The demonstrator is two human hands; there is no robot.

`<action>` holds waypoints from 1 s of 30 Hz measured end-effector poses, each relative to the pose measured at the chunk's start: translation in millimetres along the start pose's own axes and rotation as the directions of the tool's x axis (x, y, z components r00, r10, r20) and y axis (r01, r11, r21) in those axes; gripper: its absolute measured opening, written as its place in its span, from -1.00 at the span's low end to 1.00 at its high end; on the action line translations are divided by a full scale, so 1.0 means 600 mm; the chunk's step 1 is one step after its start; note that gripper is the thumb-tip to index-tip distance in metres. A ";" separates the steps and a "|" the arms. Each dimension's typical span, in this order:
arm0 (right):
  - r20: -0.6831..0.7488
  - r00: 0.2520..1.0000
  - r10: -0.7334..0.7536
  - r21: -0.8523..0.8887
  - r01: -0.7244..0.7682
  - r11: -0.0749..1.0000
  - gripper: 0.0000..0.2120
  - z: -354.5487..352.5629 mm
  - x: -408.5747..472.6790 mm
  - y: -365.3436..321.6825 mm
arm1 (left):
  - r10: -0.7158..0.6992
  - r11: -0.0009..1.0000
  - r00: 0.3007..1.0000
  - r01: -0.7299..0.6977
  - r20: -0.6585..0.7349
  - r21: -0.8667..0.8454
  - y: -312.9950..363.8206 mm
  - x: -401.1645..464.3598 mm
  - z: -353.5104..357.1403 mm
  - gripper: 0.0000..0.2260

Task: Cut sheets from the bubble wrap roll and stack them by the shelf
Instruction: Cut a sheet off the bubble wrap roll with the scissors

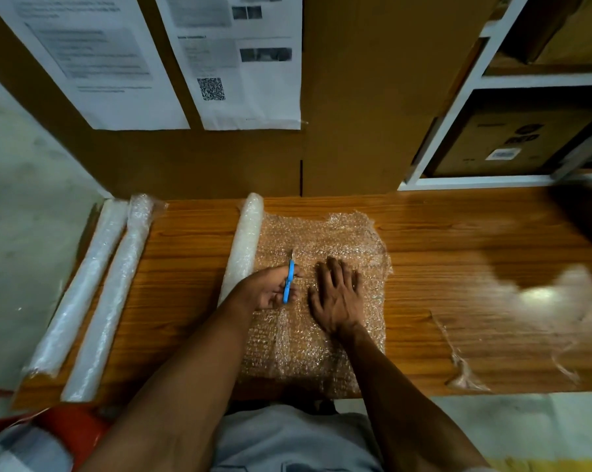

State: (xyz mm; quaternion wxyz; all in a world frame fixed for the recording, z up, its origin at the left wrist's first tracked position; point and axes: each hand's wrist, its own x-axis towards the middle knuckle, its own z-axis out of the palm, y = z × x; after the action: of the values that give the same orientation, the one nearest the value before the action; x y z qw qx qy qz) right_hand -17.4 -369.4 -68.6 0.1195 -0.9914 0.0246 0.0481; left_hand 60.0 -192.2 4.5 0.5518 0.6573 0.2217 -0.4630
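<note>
At the middle of the tabletop (458, 267), the left hand (270, 291) has its grip curled round the blue handles of a pair of scissors (289, 281), blades pointing away into the unrolled bubble wrap sheet (321, 352). Just beside it, the right hand (338, 298) lies flat on the sheet with its grip wide, fingers spread and pressing the wrap down. A cut line runs up the sheet from the near edge toward the scissors. Left of the scissors, touching the sheet, lies the bubble wrap roll (245, 247). Two more rolls (100, 294) lie along the tabletop's left edge. Thin plastic scraps (461, 369) lie to the right. A white shelf (475, 80) holding cardboard boxes stands at the far right.
</note>
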 end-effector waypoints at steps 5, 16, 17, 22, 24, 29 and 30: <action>0.068 0.998 -0.011 -0.023 0.013 1.000 -0.30 -0.002 0.038 0.011 | 0.009 1.000 0.999 -0.009 -0.040 -0.001 0.006 0.012 0.006 -0.80; 0.049 0.999 -0.009 -0.092 0.013 0.996 -0.29 0.011 0.039 0.020 | 0.083 0.997 0.980 -0.082 -0.182 0.015 -0.001 0.042 0.008 -0.89; 0.047 0.999 -0.009 -0.093 0.014 0.996 -0.29 0.012 0.039 0.021 | 0.086 0.996 0.979 -0.086 -0.186 0.006 -0.001 0.041 0.008 -0.92; 0.031 0.999 -0.008 -0.088 0.011 0.996 -0.28 0.014 0.039 0.021 | 0.054 0.998 0.984 -0.052 -0.170 0.019 0.002 0.049 -0.003 -0.91; 0.025 1.000 -0.009 -0.088 0.011 0.996 -0.28 0.016 0.039 0.022 | 0.043 0.997 0.989 -0.033 -0.142 0.067 0.003 0.049 -0.007 -0.89; 0.051 0.999 -0.015 -0.105 0.020 0.994 -0.27 0.013 0.038 0.023 | -0.006 0.998 0.999 0.008 -0.034 0.066 0.019 0.033 -0.005 -0.85; 0.057 0.998 -0.014 -0.105 0.020 0.994 -0.27 0.012 0.038 0.022 | -0.013 0.998 1.000 0.014 -0.028 0.063 0.023 0.031 -0.005 -0.84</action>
State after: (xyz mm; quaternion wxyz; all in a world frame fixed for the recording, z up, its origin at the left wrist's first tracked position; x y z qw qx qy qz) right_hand 3.9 -381.4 -80.8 0.0681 -0.9947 0.0101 0.0759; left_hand 81.0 -197.3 -4.0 0.5246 0.6790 0.2189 -0.4645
